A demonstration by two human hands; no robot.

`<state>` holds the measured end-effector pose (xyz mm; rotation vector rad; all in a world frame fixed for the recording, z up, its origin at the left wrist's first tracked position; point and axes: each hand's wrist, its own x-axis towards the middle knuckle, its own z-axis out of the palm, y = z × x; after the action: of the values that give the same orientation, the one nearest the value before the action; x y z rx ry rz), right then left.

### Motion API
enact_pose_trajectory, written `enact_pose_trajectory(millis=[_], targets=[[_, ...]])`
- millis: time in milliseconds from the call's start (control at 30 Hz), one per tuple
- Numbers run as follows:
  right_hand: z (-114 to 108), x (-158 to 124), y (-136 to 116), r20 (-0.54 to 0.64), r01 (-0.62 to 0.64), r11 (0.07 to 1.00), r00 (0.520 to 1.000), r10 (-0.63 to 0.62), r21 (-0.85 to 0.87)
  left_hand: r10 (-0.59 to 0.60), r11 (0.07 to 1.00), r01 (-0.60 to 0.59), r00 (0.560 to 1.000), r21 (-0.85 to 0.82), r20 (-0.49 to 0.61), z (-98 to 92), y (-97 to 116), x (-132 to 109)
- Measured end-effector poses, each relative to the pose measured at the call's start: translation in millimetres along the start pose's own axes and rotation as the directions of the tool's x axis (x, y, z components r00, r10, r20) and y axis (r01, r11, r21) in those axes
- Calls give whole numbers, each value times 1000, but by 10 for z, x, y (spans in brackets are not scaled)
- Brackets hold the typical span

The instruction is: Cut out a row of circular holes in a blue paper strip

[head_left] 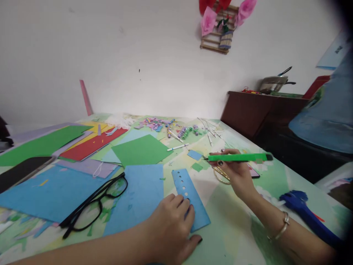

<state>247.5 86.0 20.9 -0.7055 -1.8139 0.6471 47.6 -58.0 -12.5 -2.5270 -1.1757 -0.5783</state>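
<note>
My left hand (175, 224) lies on a blue foam strip (197, 204), its fingers bent and pressed down near the strip's left edge, the thumb apart. A row of several round holes runs along the far part of this strip. My right hand (234, 171) is raised over the table, closed around a green utility knife (237, 157) whose tip points left. A gold loop (221, 176) shows just below its fingers; what it belongs to is unclear. Small blue (194, 154) and green scraps (197, 167) lie near the knife tip.
Black glasses (95, 206) lie on blue sheets at left. Green (143, 149) and red sheets (93, 144) are spread behind. White markers (178, 147), paper bits (154, 123) and a blue glue gun (303, 209) are on the table. A person (325, 110) is at right.
</note>
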Motion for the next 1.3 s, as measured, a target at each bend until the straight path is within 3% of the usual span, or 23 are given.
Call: enact_pose_trajectory(millis=[33,133,200,300,600,800,1167,1233,1300], targets=[[79,19,-22,24,-228,926,972,232,301,9,1000,-9,1000,3,-13,2,6,-5],[299,26,-24,120,-396,813,916,383,428,58,997,-53,991,49,-119,15,11,-14],[408,-11,10,190,-470,751,881,434,464,89,994,-75,979,82,-182,26,2,-16],[470,-84,41,281,-553,680,832,478,481,100,993,-86,978,83,-184,42,-21,-22],[285,-41,66,413,-672,415,721,556,614,101,994,-94,984,57,-145,24,-79,-30],[330,-57,44,403,-693,390,691,601,607,96,993,-86,984,76,-150,80,-81,-44],[301,-38,51,680,-803,314,596,428,506,91,995,-83,987,63,-136,96,-96,-73],[311,-61,36,667,-781,369,623,409,504,86,995,-77,987,68,-139,95,-85,-67],[311,-90,15,598,-712,521,692,404,472,84,994,-73,986,75,-146,93,-76,-63]])
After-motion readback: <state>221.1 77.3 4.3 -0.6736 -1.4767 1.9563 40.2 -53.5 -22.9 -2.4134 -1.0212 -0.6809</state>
